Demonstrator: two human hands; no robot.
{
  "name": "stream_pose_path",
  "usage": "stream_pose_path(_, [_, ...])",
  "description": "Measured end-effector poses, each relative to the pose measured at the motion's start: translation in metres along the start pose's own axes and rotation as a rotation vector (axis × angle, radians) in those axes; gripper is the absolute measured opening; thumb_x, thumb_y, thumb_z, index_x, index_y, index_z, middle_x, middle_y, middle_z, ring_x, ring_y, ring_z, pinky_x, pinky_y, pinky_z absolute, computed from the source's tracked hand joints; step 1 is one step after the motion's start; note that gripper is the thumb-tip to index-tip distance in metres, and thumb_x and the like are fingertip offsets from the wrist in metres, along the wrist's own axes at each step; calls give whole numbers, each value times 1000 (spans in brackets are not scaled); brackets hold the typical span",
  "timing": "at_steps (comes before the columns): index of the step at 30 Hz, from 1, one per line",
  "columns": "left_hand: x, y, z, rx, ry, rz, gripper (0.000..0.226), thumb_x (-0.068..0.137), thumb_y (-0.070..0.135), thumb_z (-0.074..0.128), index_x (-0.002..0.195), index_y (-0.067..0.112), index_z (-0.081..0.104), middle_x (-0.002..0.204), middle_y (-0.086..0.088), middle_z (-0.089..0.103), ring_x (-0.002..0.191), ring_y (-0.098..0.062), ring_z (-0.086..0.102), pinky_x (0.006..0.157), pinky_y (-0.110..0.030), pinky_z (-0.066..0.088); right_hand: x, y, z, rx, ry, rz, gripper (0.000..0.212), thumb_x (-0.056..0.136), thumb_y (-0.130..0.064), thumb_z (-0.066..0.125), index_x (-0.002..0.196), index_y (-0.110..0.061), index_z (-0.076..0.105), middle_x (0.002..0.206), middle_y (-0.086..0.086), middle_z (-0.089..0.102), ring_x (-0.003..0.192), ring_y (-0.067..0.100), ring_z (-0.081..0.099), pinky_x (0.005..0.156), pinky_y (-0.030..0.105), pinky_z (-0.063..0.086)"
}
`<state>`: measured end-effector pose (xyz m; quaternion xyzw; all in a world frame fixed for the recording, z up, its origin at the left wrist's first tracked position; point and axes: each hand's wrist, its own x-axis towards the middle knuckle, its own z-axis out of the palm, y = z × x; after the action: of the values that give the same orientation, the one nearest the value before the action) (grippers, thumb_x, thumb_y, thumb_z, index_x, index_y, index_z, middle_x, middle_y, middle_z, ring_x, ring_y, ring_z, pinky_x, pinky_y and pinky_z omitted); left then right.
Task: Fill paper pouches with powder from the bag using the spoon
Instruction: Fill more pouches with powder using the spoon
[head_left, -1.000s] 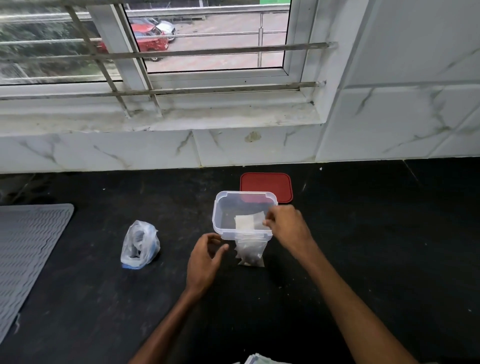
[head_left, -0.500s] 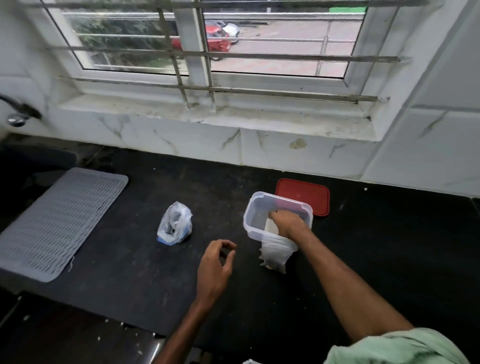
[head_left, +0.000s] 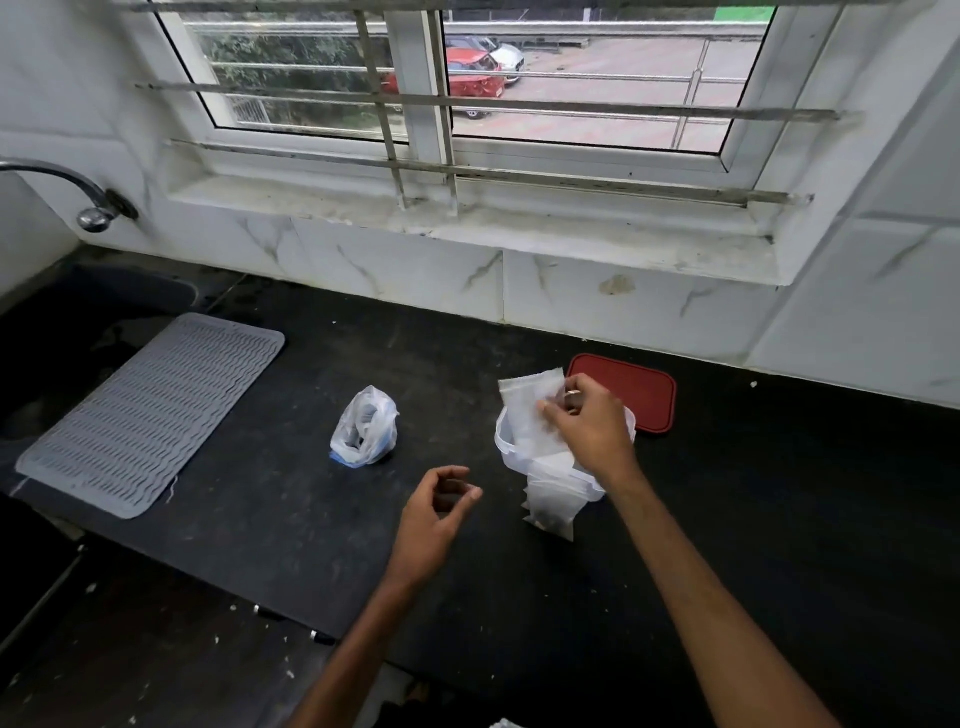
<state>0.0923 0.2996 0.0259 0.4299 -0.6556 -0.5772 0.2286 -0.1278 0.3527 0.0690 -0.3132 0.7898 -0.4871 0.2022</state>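
The right hand (head_left: 592, 431) pinches a white paper pouch (head_left: 527, 410) between thumb and fingertips, holding it upright just above the clear tub (head_left: 505, 453); the left hand (head_left: 434, 519), at seven o'clock from the tub, hangs loosely curled around nothing. The pinch is light and one-handed, so the thin pouch may slip or fold. More white pouches sit inside the tub; a see-through packet (head_left: 553, 512) with dark contents leans on its six o'clock wall; a plastic bag (head_left: 365, 428), contents unclear, lies at nine o'clock; the red lid (head_left: 641, 389) lies at one o'clock; no spoon shows.
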Motion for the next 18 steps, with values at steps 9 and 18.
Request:
stream_pose_path(9, [-1, 24, -8, -92, -23, 52, 11, 92, 18, 66, 97, 11, 72, 86, -8, 74, 72, -13, 66, 56, -22, 49, -64, 1, 62, 483, -98, 367, 23, 87, -21, 75, 105, -21, 60, 103, 0, 73, 94, 14, 71, 87, 42, 59])
stream_pose_path(18, [27, 2, -56, 140, -109, 51, 4, 91, 20, 67, 93, 19, 70, 86, 1, 72, 76, -10, 67, 60, -20, 50, -58, -16, 62, 349, -164, 286, 10, 96, -23, 62, 101, -20, 70, 98, -3, 72, 92, 11, 69, 61, 14, 53])
